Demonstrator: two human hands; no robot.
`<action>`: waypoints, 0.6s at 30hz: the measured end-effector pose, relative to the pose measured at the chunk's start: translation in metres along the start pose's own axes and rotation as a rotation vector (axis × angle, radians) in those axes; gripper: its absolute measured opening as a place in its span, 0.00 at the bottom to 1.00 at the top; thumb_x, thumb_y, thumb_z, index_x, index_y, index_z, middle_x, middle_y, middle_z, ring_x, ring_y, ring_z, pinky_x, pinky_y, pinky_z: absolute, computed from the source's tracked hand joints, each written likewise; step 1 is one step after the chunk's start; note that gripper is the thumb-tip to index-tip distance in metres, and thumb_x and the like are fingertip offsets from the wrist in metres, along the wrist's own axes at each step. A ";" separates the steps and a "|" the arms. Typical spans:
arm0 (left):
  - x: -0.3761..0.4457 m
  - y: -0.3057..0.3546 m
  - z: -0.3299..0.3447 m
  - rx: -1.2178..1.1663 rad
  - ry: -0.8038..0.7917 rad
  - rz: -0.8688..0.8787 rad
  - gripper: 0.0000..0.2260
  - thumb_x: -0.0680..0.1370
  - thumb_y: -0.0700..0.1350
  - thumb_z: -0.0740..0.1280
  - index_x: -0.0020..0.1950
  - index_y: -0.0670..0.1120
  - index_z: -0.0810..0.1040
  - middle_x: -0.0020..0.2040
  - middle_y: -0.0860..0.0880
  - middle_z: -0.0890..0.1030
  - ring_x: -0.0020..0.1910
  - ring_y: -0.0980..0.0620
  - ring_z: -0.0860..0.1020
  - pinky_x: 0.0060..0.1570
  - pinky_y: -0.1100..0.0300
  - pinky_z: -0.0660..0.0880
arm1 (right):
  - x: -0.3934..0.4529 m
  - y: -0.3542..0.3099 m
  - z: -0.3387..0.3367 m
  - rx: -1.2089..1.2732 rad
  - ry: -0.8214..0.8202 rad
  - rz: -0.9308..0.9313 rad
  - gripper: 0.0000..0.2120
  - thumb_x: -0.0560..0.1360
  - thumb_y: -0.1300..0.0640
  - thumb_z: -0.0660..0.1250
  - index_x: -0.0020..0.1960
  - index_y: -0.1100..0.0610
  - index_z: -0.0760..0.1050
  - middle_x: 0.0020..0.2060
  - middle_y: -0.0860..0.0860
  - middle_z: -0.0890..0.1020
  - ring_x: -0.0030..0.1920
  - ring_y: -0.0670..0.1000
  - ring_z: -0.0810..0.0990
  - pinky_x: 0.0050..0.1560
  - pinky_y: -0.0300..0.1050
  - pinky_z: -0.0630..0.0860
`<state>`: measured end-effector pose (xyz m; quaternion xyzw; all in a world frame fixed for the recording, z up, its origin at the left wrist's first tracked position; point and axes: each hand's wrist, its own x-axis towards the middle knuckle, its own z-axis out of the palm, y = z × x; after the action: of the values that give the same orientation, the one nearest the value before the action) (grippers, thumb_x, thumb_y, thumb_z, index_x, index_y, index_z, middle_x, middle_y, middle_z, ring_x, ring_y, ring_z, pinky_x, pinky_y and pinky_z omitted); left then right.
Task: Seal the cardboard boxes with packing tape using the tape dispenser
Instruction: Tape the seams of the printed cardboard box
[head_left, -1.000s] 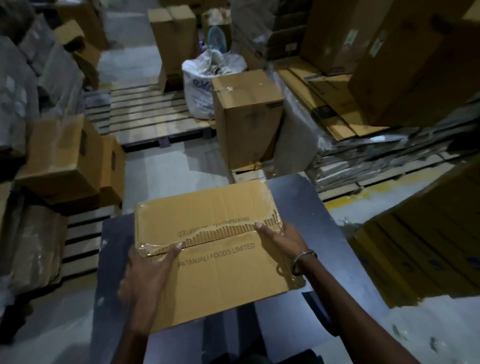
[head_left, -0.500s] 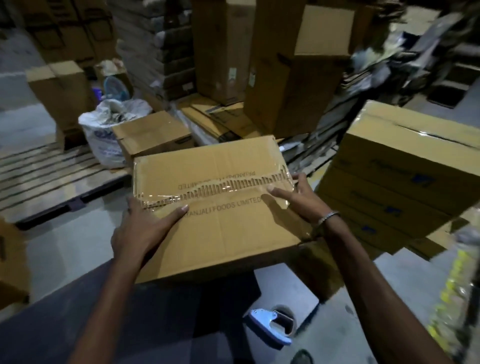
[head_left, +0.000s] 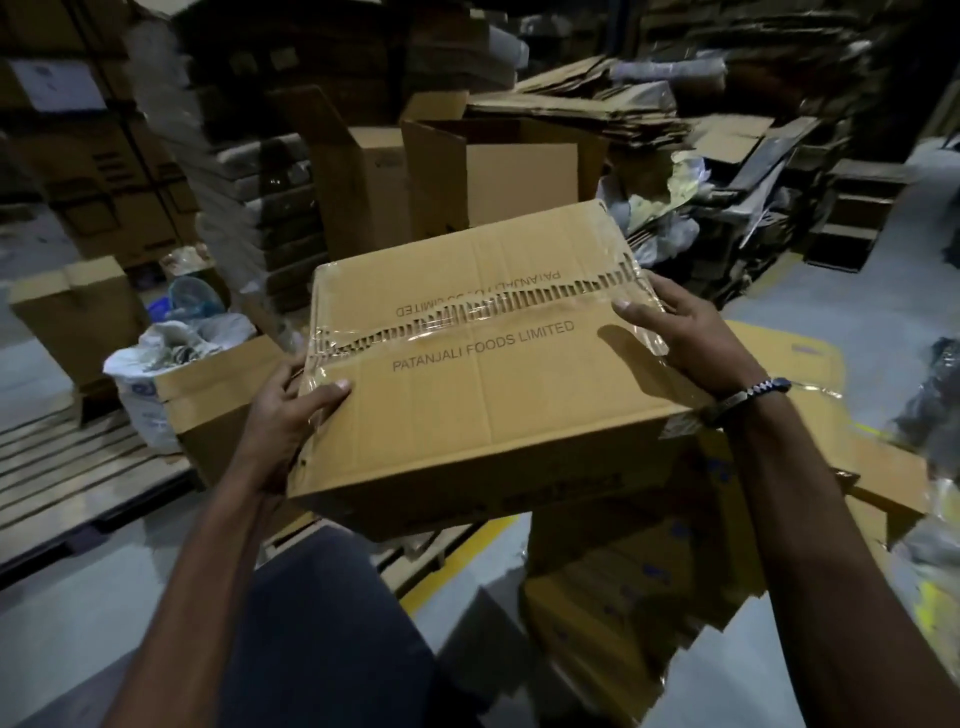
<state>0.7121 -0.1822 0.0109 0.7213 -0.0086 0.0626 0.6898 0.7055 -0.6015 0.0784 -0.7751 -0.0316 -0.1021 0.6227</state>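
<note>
A brown cardboard box printed "PATANJALI FOODS LIMITED" is held up in the air in front of me. Clear packing tape runs along its centre seam. My left hand grips its left side, thumb on top and fingers round the edge. My right hand grips the right end, fingers curled over the top near the seam. The tape dispenser is not in view.
A stack of closed boxes lies below right. An open tall box and flattened cartons stand behind. A white sack and a wooden pallet are at the left. The dark table's corner is below.
Both hands lifted the taped box off the dark table and carried it to the right, over the stack of boxes. The dispenser seen on the table has left the view.
</note>
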 end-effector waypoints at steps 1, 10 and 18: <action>0.008 0.006 0.018 -0.008 -0.005 0.017 0.25 0.78 0.45 0.74 0.75 0.51 0.75 0.65 0.49 0.83 0.56 0.53 0.85 0.46 0.59 0.81 | 0.006 0.002 -0.016 0.023 0.032 -0.005 0.23 0.77 0.50 0.75 0.71 0.45 0.77 0.59 0.46 0.86 0.60 0.51 0.85 0.66 0.61 0.79; 0.095 0.061 0.160 0.011 -0.149 0.085 0.18 0.78 0.39 0.73 0.68 0.51 0.80 0.60 0.52 0.84 0.55 0.56 0.84 0.46 0.65 0.81 | 0.027 0.017 -0.143 0.142 0.279 -0.030 0.19 0.79 0.55 0.72 0.70 0.53 0.78 0.58 0.52 0.86 0.58 0.54 0.86 0.58 0.49 0.83; 0.153 0.069 0.275 0.043 -0.370 0.074 0.23 0.78 0.36 0.69 0.72 0.50 0.79 0.58 0.55 0.86 0.57 0.57 0.84 0.56 0.59 0.77 | 0.035 0.048 -0.225 0.185 0.512 0.059 0.22 0.78 0.54 0.74 0.70 0.57 0.78 0.57 0.55 0.86 0.56 0.57 0.86 0.57 0.52 0.84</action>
<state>0.8787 -0.4478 0.0839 0.7342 -0.1606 -0.0458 0.6580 0.7216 -0.8335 0.0846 -0.6645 0.1402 -0.2733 0.6812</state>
